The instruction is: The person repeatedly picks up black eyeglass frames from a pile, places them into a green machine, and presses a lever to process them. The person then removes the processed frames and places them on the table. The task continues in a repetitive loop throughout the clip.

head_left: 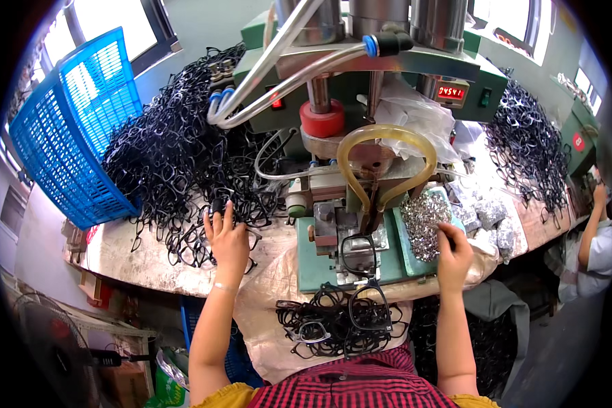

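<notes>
My left hand (228,239) reaches with fingers apart to the near edge of a big heap of black eyeglass frames (183,146); its fingertips touch or hover just over them. Over the right part of a shallow green tray (408,255) of small shiny metal pieces (425,224), the fingertips of my right hand (454,255) are pinched together. What they hold, if anything, is too small to make out. Between my hands, one black eyeglass frame (358,256) sits at the metal fixture of a green press (306,255). More black frames (333,319) lie in a pile on my lap cloth.
A blue plastic basket (75,129) leans tilted at the left. Yellowish tubing (387,132) loops in front of the press. Bags of metal pieces (491,212) lie right of the tray. Another frame heap (529,143) and a co-worker's arm (590,224) are at the far right.
</notes>
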